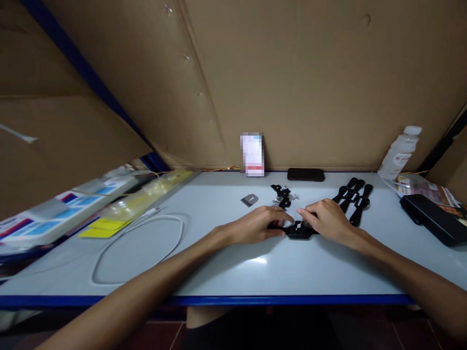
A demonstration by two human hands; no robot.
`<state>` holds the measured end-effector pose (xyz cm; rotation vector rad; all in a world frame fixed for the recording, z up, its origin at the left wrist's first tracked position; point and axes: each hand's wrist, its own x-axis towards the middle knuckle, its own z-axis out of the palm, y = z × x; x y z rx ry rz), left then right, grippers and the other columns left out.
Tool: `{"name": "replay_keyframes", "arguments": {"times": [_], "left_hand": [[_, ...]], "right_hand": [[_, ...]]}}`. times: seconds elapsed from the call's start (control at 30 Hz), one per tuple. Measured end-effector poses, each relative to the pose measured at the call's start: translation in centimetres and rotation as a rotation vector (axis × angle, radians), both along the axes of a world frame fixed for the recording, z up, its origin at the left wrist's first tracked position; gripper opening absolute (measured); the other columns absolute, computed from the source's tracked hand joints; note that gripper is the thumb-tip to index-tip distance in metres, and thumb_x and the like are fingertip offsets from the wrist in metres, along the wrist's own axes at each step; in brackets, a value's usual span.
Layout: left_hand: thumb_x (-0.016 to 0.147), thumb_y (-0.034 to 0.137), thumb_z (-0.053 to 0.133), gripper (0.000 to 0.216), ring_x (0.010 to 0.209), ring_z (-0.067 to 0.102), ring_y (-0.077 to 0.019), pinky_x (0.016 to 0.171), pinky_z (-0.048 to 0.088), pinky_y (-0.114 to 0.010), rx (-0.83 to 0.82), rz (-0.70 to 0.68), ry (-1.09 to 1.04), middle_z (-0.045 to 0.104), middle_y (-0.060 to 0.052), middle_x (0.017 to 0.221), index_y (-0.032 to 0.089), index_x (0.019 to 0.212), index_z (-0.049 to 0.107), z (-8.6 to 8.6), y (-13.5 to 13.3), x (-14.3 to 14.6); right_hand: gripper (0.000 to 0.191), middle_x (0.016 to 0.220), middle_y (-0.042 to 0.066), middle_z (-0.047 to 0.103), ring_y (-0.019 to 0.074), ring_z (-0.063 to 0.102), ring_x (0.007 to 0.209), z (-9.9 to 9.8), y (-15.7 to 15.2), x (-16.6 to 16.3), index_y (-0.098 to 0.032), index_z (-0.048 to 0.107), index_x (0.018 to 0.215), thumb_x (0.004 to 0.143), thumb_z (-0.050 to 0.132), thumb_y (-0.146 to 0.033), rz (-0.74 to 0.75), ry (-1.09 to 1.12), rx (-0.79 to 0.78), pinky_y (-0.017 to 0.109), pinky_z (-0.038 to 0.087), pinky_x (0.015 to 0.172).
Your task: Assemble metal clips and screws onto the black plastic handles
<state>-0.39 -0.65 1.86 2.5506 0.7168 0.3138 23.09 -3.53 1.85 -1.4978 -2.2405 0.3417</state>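
I have both hands low in the middle of the frame, meeting over a flat black plastic bracket [299, 230] that lies on the pale glossy table [226, 262]. My left hand [257, 224] presses down on the bracket's left end, fingers curled over it. My right hand [326, 219] pinches at a small silver screw [298, 225] on top of the bracket, thumb and forefinger closed around it.

The screw looks tiny, and I judge it could slip from that pinch and skate away on the slick surface. Just above, a loose heap of small black and silver fittings [283, 195] sits near my knuckles; a careless wrist could scatter them. To the right, a fan of long black plastic arms [353, 197] lies just behind my right hand and could be nudged.
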Motion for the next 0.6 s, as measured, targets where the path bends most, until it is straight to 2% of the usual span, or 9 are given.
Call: {"name": "replay_keyframes", "arguments": {"times": [0.13,0.3,0.43,0.6], "left_hand": [[0.091,0.018,0.065,0.027,0.082,0.059,-0.0177,0.073,0.045,-0.03,-0.006,0.005,-0.009,0.066,-0.005,0.097,0.018,0.118,0.067,-0.04,0.06,-0.02],[0.091,0.016,0.063,0.015,0.08,0.057,-0.0162,0.072,0.043,-0.029,-0.005,-0.015,-0.016,0.064,-0.003,0.095,0.018,0.105,0.067,0.01,0.04,-0.04],[0.09,0.015,0.063,0.014,0.081,0.057,-0.0159,0.072,0.043,-0.029,-0.006,-0.014,-0.021,0.064,-0.003,0.096,0.018,0.103,0.066,0.0,0.03,-0.1],[0.092,0.014,0.062,0.016,0.084,0.059,-0.017,0.074,0.045,-0.03,0.003,-0.047,-0.038,0.065,-0.004,0.1,0.019,0.106,0.066,-0.15,0.12,-0.16]], "right_hand": [[0.05,0.057,0.004,0.062,0.0136,0.048,0.053,0.09,-0.06,-0.02,-0.02,0.065,0.055,0.101,0.053,-0.035,-0.002,-0.016,0.002,0.034,0.027,0.059],[0.044,0.056,0.001,0.06,0.0122,0.045,0.053,0.47,-0.28,0.13,-0.02,0.072,0.065,0.1,0.053,-0.036,0.035,0.084,0.047,0.033,0.027,0.059],[0.045,0.05,-0.002,0.052,0.0111,0.039,0.051,0.54,-0.36,0.19,-0.02,0.072,0.062,0.099,0.053,-0.037,0.091,0.114,0.065,0.032,0.026,0.058],[0.048,0.048,-0.002,0.048,0.0104,0.037,0.049,0.32,-0.29,0.19,-0.02,0.068,0.056,0.098,0.054,-0.037,0.09,0.09,0.068,0.032,0.025,0.058]]}}
